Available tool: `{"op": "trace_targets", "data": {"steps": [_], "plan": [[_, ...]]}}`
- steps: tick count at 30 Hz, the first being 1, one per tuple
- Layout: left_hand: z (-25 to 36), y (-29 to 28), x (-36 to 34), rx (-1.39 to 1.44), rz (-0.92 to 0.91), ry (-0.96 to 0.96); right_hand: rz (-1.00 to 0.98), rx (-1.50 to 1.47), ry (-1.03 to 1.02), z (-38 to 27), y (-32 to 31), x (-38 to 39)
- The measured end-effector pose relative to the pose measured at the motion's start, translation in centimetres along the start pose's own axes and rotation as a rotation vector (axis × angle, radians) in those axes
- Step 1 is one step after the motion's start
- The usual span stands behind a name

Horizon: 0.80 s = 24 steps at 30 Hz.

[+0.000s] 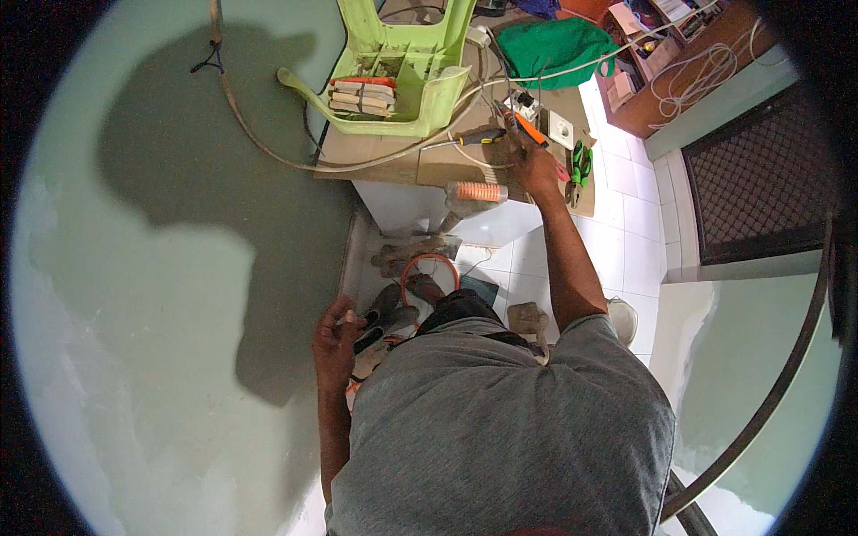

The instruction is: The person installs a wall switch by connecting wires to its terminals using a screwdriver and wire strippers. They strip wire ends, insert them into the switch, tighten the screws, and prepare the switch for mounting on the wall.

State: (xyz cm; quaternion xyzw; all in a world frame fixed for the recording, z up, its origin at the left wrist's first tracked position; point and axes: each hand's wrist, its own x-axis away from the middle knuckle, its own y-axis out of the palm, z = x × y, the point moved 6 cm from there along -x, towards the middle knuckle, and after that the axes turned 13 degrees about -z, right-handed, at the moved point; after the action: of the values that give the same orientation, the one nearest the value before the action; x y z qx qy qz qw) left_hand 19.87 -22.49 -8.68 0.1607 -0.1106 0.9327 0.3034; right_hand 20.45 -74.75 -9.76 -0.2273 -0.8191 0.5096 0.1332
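My right hand (534, 170) reaches over the cardboard-covered top, its fingers closed at a tool with an orange handle (527, 129); its exact kind is hard to make out. A screwdriver (483, 138) with a yellow-and-black handle lies just left of those fingers. Close by on the right are a white wall socket (560, 129) and green-handled pliers (580, 170). A white electrical fitting (523, 104) sits beyond the hand. Low beside the wall, my left hand (334, 343) is curled with thumb and fingers together; whatever it may hold is too small to name.
A lime-green upturned stool (407, 121) holds several items at the far side. Beige cable (268, 161) loops from the wall across the cardboard (429, 170). A green cloth bag (554, 49) lies behind. Below stands a clear bottle-like container (474, 194); a dark mesh door (760, 174) is at right.
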Motion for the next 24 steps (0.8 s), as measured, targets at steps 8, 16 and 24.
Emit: {"op": "trace_targets", "data": {"steps": [8,16,24], "plan": [[-0.4,0.6,0.1,-0.018,-0.014,0.014,0.313,0.554,0.061,-0.6,0.1,0.9],[-0.1,0.5,0.0,-0.028,-0.024,-0.016,-0.014,0.417,0.301,-1.3,0.2,-0.2],[0.0,0.0,-0.3,-0.071,-0.022,0.017,0.082,0.437,0.219,1.0,1.5,-1.2]]}}
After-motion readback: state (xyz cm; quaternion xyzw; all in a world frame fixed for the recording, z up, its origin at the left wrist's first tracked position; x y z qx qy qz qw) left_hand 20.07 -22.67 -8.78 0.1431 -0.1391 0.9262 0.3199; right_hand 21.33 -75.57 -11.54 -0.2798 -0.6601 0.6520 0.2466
